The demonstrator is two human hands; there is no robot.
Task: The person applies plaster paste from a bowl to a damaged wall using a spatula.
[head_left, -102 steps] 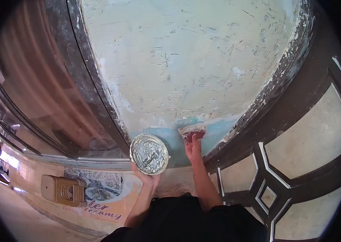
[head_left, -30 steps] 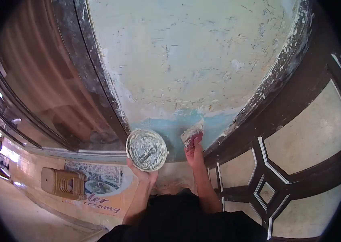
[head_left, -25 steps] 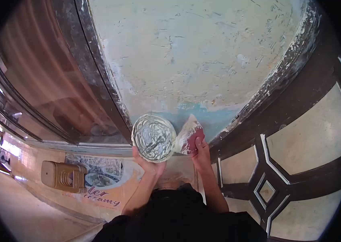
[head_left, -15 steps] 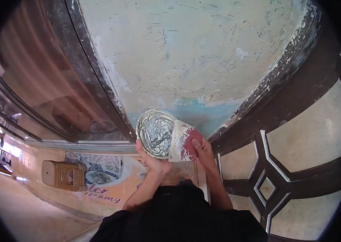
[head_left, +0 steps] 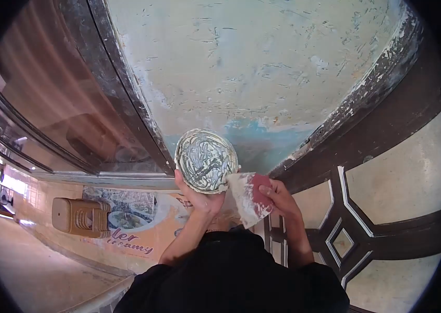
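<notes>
left hand [head_left: 198,197]: fingers curled up behind the round putty plate [head_left: 206,160], gripping it from below at its 6 o'clock edge.
round putty plate: held upright at frame centre, face toward the camera, coated with swirled grey-white putty.
right hand [head_left: 282,199]: closed around the red putty scraper [head_left: 246,197], thumb pressed on its red back; sits at 3 o'clock of the left hand.
red putty scraper: blade smeared white, tilted, its upper corner touching the plate rim at about 4 o'clock.
wall [head_left: 262,68]: pale, scratched, at 12 o'clock of the plate.
blue patch [head_left: 267,141]: on the wall's lower edge, at 2 o'clock of the plate.
glass door [head_left: 48,115]: dark-framed, at 9 to 10 o'clock.
brown stool [head_left: 79,216]: on the floor at 8 o'clock, well apart from the hands.
printed banner [head_left: 131,229]: on the floor just beside the stool.
dark panelled frame [head_left: 345,208]: white-lined, at 3 to 4 o'clock.
</notes>
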